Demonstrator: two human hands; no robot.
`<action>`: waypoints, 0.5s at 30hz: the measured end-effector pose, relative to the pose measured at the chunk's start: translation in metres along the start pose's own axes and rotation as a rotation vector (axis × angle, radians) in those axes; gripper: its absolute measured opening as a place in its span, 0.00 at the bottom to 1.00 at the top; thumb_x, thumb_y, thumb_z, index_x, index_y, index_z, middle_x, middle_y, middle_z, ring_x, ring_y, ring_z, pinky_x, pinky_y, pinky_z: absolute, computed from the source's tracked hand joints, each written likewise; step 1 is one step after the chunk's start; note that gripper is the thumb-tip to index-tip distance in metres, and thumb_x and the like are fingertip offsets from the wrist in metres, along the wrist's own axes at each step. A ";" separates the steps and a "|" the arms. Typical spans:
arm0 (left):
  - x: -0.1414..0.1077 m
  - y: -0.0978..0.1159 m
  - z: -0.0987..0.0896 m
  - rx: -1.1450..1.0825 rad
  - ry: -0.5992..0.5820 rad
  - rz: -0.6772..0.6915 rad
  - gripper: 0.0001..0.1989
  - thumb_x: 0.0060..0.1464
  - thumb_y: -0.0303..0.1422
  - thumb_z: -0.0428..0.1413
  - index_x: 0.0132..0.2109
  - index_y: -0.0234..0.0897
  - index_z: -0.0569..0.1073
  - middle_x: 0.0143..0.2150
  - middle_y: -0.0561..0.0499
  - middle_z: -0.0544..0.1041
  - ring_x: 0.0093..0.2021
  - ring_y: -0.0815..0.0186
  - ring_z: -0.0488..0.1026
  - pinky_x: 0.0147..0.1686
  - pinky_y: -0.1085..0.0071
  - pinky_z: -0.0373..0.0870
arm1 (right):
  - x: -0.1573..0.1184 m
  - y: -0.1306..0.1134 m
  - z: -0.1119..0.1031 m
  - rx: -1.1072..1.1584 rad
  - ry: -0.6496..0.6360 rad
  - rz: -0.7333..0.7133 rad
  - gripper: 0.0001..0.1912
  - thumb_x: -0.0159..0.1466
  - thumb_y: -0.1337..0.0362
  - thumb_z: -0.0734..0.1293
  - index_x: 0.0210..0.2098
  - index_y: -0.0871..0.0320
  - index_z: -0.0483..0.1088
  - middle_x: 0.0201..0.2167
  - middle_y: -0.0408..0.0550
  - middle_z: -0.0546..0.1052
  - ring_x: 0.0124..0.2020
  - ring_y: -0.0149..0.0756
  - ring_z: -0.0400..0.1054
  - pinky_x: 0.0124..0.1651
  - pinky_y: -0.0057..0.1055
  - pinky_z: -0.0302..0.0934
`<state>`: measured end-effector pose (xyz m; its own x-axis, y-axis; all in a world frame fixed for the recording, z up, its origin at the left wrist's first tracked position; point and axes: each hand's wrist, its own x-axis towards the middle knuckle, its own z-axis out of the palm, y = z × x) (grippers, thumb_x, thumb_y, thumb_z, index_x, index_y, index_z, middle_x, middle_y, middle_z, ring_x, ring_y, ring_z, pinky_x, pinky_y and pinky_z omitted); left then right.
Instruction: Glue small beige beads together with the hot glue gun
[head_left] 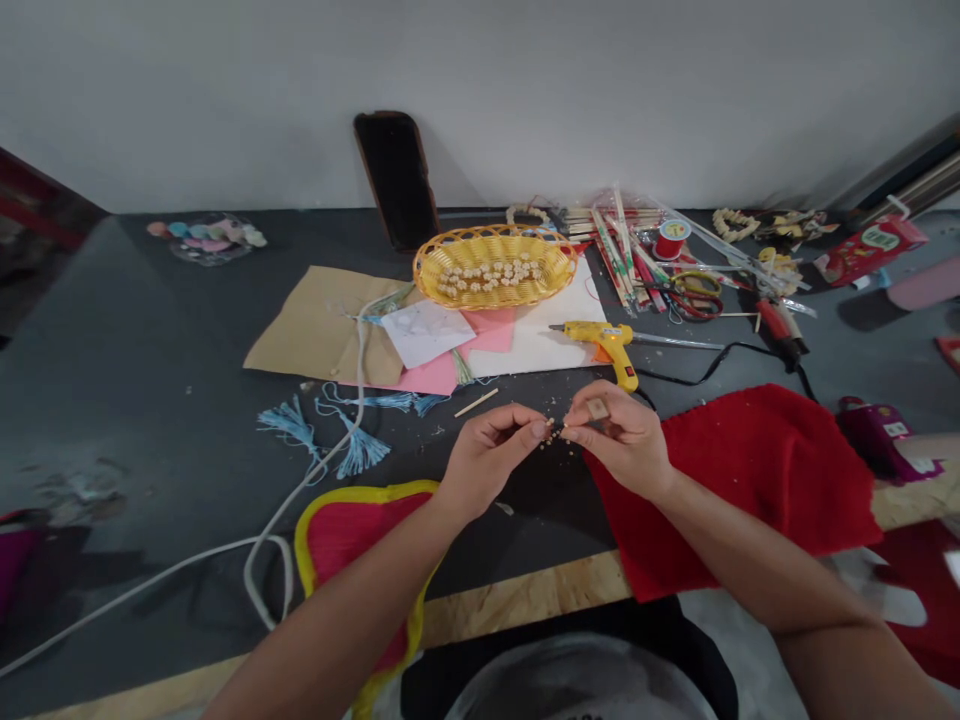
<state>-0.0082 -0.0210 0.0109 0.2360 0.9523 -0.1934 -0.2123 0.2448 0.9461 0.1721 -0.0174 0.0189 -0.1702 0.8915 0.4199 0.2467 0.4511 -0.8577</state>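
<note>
My left hand (496, 448) is closed in a pinch over the dark tabletop, with a tiny pale piece at its fingertips too small to name. Facing it, fingertips almost meeting, my right hand (624, 438) is also pinched. A small square tan piece (598, 408) shows among its fingers. Pale crumb-like bits (553, 440) lie on the table just beneath both hands. Beyond the right hand rests a yellow glue gun (611, 345), its nozzle pointing left. A yellow woven basket (427, 268) behind the hands contains many small pale clustered pieces.
Blue tassels (363, 452) and a white cable (304, 488) lie to the left. Red cloth (757, 480) spreads under my right forearm. Scissors (697, 292), a red thread spool (671, 240) and packaged sticks (616, 262) sit back right. A phone (397, 180) leans on the wall.
</note>
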 end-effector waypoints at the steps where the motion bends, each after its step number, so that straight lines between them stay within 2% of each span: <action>1: 0.000 0.000 0.000 0.005 -0.011 0.004 0.10 0.49 0.39 0.64 0.30 0.36 0.79 0.27 0.53 0.74 0.28 0.71 0.65 0.30 0.74 0.61 | 0.000 0.000 0.000 0.000 0.005 -0.012 0.02 0.60 0.64 0.71 0.31 0.56 0.75 0.30 0.46 0.75 0.32 0.32 0.71 0.35 0.31 0.68; 8: -0.001 -0.001 -0.001 0.021 -0.061 0.034 0.08 0.51 0.37 0.63 0.31 0.36 0.79 0.26 0.54 0.73 0.27 0.72 0.64 0.30 0.75 0.61 | -0.002 0.001 0.003 0.035 -0.029 -0.003 0.01 0.60 0.66 0.71 0.33 0.55 0.76 0.32 0.46 0.74 0.33 0.32 0.70 0.37 0.30 0.68; 15: -0.001 -0.002 0.001 0.000 -0.034 0.032 0.11 0.49 0.39 0.64 0.30 0.35 0.79 0.26 0.53 0.73 0.27 0.71 0.65 0.31 0.73 0.62 | -0.005 0.003 0.005 0.115 -0.033 0.071 0.02 0.60 0.64 0.71 0.31 0.55 0.75 0.31 0.45 0.75 0.34 0.32 0.71 0.37 0.30 0.68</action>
<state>-0.0068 -0.0222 0.0095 0.2613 0.9529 -0.1539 -0.2202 0.2141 0.9517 0.1687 -0.0208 0.0128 -0.1882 0.9184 0.3481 0.1486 0.3770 -0.9142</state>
